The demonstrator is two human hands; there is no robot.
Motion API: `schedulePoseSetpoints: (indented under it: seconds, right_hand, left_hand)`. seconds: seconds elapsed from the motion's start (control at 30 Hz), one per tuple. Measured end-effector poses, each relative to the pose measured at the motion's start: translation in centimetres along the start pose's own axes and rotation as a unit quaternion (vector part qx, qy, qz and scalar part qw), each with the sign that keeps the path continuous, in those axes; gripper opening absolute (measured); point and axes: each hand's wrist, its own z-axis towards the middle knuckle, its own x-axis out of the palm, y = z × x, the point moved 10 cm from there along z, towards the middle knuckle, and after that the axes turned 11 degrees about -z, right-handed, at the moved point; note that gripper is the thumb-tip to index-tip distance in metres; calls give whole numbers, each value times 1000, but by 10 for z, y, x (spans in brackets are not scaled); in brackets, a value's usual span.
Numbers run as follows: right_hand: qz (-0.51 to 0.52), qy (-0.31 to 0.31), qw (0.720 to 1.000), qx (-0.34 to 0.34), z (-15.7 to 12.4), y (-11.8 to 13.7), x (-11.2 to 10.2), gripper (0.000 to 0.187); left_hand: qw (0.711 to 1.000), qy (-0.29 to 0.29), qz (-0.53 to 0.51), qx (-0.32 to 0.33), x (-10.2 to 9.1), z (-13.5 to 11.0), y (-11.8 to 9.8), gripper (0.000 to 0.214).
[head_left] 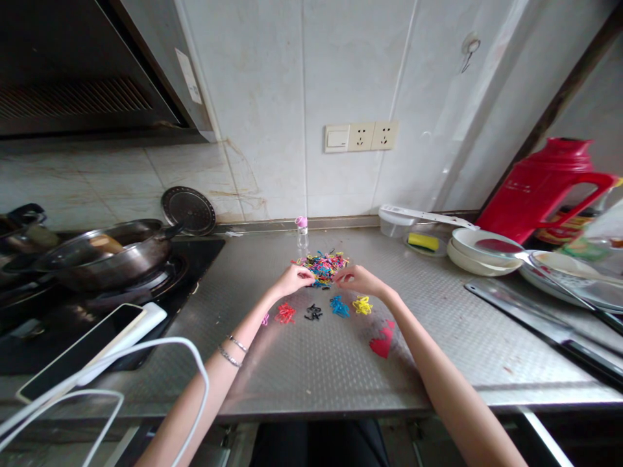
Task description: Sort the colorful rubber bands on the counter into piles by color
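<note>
A heaped pile of small multicoloured loops (325,267), which look like rubber bands, lies on the steel counter. My left hand (294,279) is at its left side, fingertips pinched together at the edge. From the right, my right hand (359,279) reaches to the pile with its fingers bent together. Whatever either pinch holds is too small to make out. Nearer me lie sorted little heaps: red bands (285,314), black bands (314,312), blue bands (339,306) and yellow bands (362,305). Some pink bands (265,319) are partly hidden by my left wrist.
Behind the pile stands a small clear bottle with a pink cap (302,224). A pan (104,254), phone (80,353) and white cable (195,353) are at left. Bowls (479,256), a knife (516,314) and a red thermos (540,188) occupy the right. A red heart-shaped piece (383,340) lies nearby.
</note>
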Motion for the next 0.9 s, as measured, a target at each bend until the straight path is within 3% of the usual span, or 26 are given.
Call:
schedulePoseSetpoints:
  seconds: [0.13, 0.27, 0.5, 0.73, 0.9]
  right_hand:
    - [80, 9, 997, -10, 1, 12, 4, 35]
    - [139, 66, 988, -9, -1, 21, 19, 40]
    - [110, 82, 990, 10, -3, 11, 22, 24]
    - [75, 85, 993, 36, -4, -2, 20, 24]
    - [46, 55, 997, 41, -4, -14, 8, 24]
  left_hand:
    - [1000, 0, -26, -4, 14, 0, -10, 19]
    - [999, -1, -42, -10, 31, -2, -19, 20]
    - [999, -5, -35, -41, 39, -3, -15, 16]
    - [998, -6, -41, -39, 35, -2, -7, 18]
    - [1000, 8, -2, -24, 47, -4, -8, 17]
